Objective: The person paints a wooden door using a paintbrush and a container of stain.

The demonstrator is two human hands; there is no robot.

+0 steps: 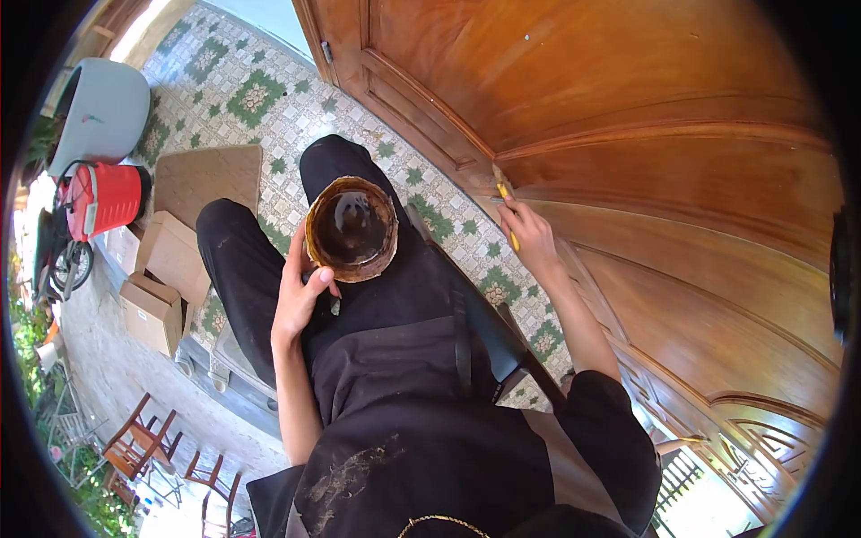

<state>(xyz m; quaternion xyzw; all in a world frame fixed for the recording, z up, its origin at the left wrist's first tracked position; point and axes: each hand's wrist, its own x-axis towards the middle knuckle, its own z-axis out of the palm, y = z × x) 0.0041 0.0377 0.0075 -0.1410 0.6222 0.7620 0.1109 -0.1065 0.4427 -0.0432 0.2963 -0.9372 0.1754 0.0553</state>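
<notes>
A round bowl (352, 229) with dark brown liquid inside and a crusted rim rests in my left hand (300, 291), whose fingers and thumb hold its lower left side above my lap. My right hand (529, 235) is closed around a thin brush with a yellow handle (503, 190). The brush tip touches or nearly touches the moulding of a glossy brown wooden door (628, 170), near a panel corner.
Patterned tiles (287, 117) cover the floor. Cardboard boxes (157, 309), a flat brown mat (206, 184), a red cooler (106, 199) and a grey tub (108, 112) stand left. Wooden chairs (142, 437) are lower left. A dark seat edge (484, 332) is beside my legs.
</notes>
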